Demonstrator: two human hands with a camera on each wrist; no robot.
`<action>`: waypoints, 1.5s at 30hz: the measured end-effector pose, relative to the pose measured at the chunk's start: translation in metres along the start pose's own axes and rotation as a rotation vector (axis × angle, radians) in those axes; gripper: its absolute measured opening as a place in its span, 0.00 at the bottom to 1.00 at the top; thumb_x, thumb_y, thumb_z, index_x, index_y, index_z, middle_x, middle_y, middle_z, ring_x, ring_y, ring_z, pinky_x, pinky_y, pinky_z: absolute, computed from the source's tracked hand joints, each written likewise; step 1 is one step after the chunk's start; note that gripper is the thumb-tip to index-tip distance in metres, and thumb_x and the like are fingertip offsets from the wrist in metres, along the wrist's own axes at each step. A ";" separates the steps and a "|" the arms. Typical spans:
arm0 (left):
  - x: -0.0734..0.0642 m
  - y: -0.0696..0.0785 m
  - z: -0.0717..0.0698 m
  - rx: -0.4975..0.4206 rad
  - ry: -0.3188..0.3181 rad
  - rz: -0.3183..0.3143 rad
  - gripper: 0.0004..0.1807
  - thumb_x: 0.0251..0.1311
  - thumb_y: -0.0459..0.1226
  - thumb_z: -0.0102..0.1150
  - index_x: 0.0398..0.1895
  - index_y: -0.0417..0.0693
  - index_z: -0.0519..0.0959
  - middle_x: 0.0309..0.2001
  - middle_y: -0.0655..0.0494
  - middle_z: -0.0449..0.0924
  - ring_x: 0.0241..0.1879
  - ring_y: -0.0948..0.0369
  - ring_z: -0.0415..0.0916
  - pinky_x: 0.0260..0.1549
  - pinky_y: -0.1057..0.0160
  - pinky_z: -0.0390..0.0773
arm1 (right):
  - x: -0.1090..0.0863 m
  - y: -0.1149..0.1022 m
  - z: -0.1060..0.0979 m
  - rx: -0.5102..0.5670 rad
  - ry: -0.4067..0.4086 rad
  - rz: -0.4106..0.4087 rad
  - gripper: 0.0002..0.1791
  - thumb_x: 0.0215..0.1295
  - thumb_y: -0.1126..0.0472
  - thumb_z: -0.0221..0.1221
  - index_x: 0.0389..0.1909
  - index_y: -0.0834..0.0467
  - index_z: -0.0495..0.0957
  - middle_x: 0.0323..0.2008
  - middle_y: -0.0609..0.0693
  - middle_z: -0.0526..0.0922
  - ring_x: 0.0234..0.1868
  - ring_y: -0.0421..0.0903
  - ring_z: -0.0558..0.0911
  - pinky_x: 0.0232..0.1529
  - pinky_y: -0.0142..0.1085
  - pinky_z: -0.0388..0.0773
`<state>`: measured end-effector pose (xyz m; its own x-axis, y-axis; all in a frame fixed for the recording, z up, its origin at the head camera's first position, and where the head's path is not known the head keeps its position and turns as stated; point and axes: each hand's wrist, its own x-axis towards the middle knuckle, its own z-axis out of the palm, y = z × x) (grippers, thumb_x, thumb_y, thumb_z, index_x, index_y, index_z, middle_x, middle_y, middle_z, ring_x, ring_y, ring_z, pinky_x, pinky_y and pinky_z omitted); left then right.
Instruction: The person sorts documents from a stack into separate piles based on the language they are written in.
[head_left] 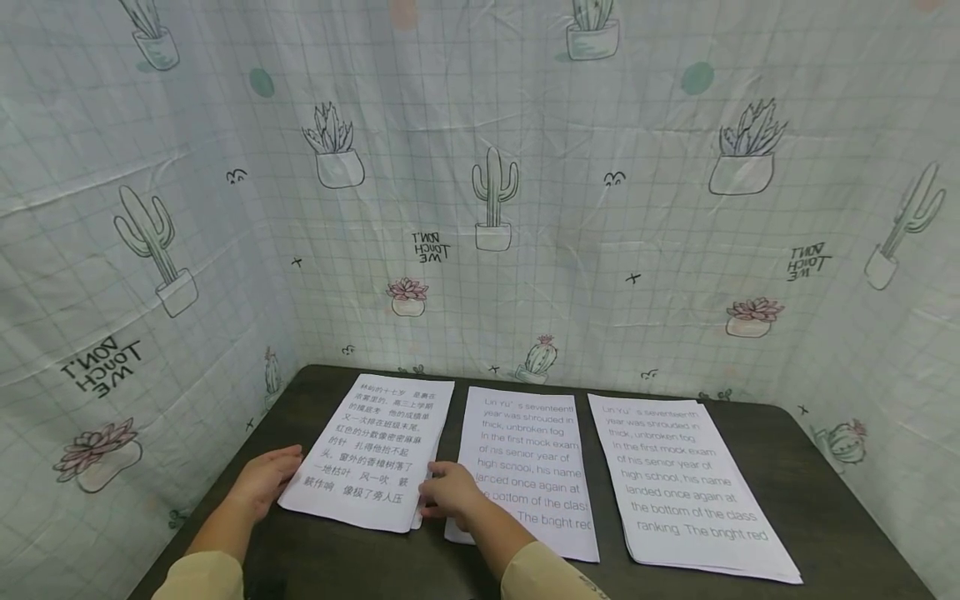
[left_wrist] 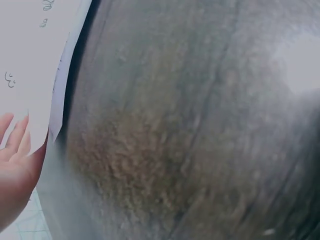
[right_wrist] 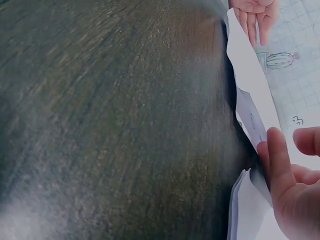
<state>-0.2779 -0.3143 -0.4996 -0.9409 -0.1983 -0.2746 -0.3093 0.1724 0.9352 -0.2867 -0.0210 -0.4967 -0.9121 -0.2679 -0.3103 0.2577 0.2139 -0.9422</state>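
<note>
The left stack of printed paper (head_left: 367,454) lies on the dark table, its top sheet covered in Chinese characters. At its left edge is my left hand (head_left: 264,485), fingers extended and close together. My right hand (head_left: 454,493) is at the stack's right edge, over the left side of the middle stack (head_left: 528,467) of English text. In the right wrist view, the fingertips (right_wrist: 276,142) touch the paper's edge while the thumb stands apart. The left wrist view shows the left-hand fingers (left_wrist: 17,137) against a sheet corner, partly hidden by paper. Sheet edges in the left stack are slightly uneven.
A third stack (head_left: 686,492) with English text lies at the right, slightly fanned at its lower edge. The dark tabletop (head_left: 337,562) shows around the papers. A curtain (head_left: 555,283) printed with cacti hangs behind and along both sides.
</note>
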 end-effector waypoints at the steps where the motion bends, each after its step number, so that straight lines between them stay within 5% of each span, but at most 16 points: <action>1: -0.001 0.001 0.000 0.000 -0.001 -0.001 0.30 0.73 0.35 0.39 0.73 0.26 0.51 0.74 0.28 0.48 0.73 0.37 0.50 0.71 0.40 0.55 | -0.001 -0.001 0.000 -0.005 0.003 -0.005 0.30 0.62 0.70 0.57 0.66 0.72 0.65 0.46 0.62 0.80 0.42 0.49 0.84 0.36 0.38 0.86; 8: -0.004 0.008 0.000 0.033 0.011 -0.010 0.31 0.73 0.37 0.40 0.73 0.28 0.51 0.74 0.27 0.47 0.73 0.35 0.48 0.71 0.39 0.53 | -0.004 -0.009 -0.003 -0.072 0.020 -0.038 0.30 0.62 0.68 0.57 0.66 0.71 0.65 0.54 0.67 0.76 0.50 0.59 0.83 0.40 0.42 0.86; 17: -0.006 0.017 0.006 0.023 0.022 0.018 0.33 0.72 0.35 0.41 0.73 0.27 0.48 0.73 0.25 0.46 0.73 0.33 0.46 0.71 0.38 0.53 | -0.007 -0.014 -0.009 -0.097 0.019 -0.079 0.32 0.62 0.67 0.58 0.68 0.68 0.64 0.49 0.63 0.79 0.46 0.55 0.84 0.43 0.44 0.85; 26: -0.011 0.031 0.033 -0.064 -0.035 0.057 0.36 0.72 0.36 0.43 0.75 0.31 0.43 0.73 0.27 0.49 0.71 0.36 0.55 0.69 0.41 0.62 | -0.006 -0.020 -0.036 -0.042 -0.013 -0.123 0.34 0.63 0.66 0.56 0.69 0.70 0.61 0.54 0.67 0.78 0.53 0.61 0.81 0.47 0.45 0.84; 45: -0.016 0.057 0.096 -0.110 -0.187 0.151 0.35 0.69 0.36 0.51 0.75 0.34 0.51 0.72 0.30 0.58 0.68 0.38 0.62 0.65 0.47 0.71 | -0.022 -0.023 -0.106 0.011 0.017 -0.128 0.32 0.69 0.61 0.53 0.71 0.68 0.59 0.62 0.72 0.71 0.62 0.66 0.76 0.54 0.47 0.81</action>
<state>-0.2939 -0.2087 -0.4629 -0.9876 0.0051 -0.1567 -0.1558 0.0783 0.9847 -0.3064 0.0795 -0.4546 -0.9430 -0.2766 -0.1850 0.1419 0.1685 -0.9754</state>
